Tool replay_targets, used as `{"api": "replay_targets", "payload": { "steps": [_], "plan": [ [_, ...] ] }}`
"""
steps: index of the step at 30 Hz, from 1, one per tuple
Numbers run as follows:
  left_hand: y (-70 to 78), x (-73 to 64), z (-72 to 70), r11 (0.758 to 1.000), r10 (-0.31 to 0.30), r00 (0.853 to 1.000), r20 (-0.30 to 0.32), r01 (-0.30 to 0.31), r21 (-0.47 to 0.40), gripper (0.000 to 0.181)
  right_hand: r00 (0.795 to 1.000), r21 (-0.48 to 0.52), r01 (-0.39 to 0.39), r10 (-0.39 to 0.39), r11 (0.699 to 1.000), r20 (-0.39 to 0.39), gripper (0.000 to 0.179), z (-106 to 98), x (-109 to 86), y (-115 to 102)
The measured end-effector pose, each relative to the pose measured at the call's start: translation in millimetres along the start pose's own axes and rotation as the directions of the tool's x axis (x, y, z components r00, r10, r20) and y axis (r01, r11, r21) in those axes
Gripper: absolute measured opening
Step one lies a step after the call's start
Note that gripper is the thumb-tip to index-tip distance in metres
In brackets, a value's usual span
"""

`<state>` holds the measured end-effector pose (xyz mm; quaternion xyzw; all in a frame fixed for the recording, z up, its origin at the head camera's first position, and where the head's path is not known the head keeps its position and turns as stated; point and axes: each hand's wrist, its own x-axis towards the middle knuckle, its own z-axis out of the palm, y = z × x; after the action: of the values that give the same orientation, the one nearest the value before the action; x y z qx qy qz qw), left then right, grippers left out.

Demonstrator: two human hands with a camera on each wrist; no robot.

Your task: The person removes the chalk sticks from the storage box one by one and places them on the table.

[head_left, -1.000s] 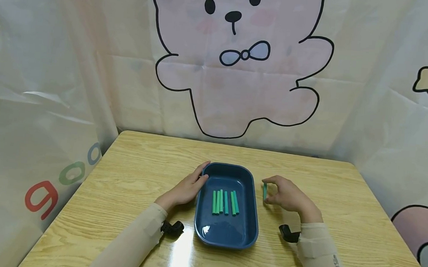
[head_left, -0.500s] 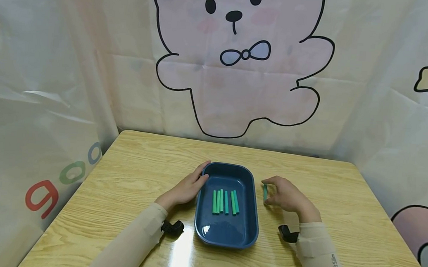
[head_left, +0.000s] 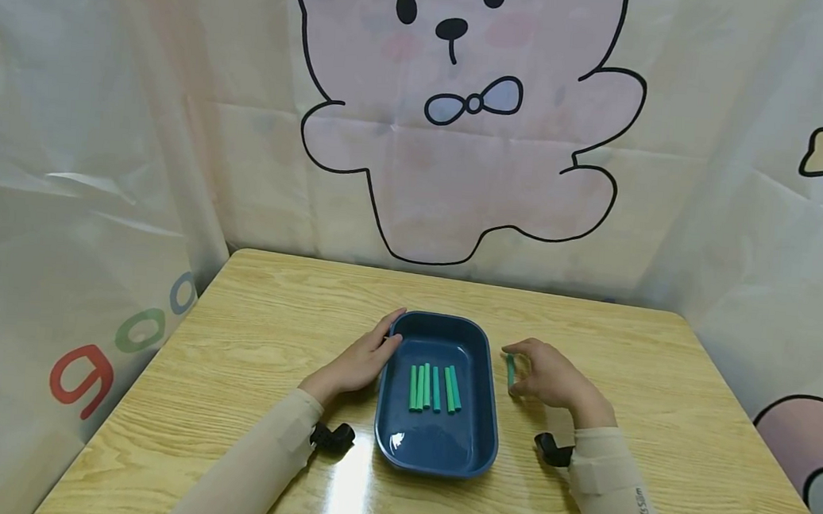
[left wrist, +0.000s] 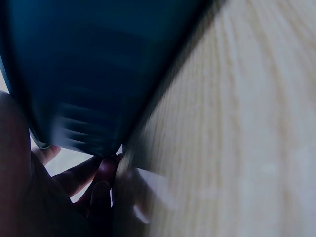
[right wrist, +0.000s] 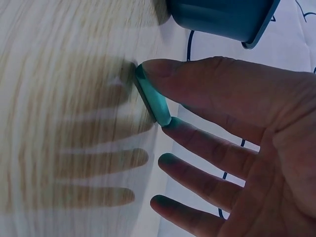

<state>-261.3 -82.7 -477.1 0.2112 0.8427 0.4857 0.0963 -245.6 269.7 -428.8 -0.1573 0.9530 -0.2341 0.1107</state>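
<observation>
A person in pale sleeves (head_left: 606, 486) sits both hands around a dark blue tray (head_left: 434, 446) on a wood-grain table (head_left: 293, 304), seen from the head camera. The left hand (head_left: 356, 361) holds the tray at its left edge near the far left corner, thumb on the rim and fingers outside. Six sticks (head_left: 436, 389) in green and teal lie side by side in the middle of the tray, running roughly parallel to its long edges. Just beyond the tray's right edge, the right hand (head_left: 554, 376) holds a green stick (head_left: 510, 370) end to end between thumb and finger. A curtain (head_left: 245, 182) printed with a cartoon bear (head_left: 447, 156) hangs behind the table's far edge.

From the left wrist, the tray's dark wall fills the upper left, with the hand's fingertips at its corner and the pale tabletop alongside; blur obscures detail.

From the right wrist, the thumb presses one end of the stick and a fingertip meets the other, the remaining fingers spread apart. Hand shadows fall across the tabletop, and a corner of the tray shows above; whether the stick touches the table is hard to tell.
</observation>
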Motion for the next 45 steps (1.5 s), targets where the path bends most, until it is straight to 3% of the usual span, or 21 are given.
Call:
{"api": "replay_targets", "payload": {
  "steps": [45],
  "plan": [
    [-2.1, 1.0, 0.4, 1.000, 0.015, 1.000, -0.002, -0.015, -0.002, 0.054, 0.997, -0.003, 0.041, -0.041, 0.999, -0.059, 0.062, -11, -4.0, -8]
  ]
}}
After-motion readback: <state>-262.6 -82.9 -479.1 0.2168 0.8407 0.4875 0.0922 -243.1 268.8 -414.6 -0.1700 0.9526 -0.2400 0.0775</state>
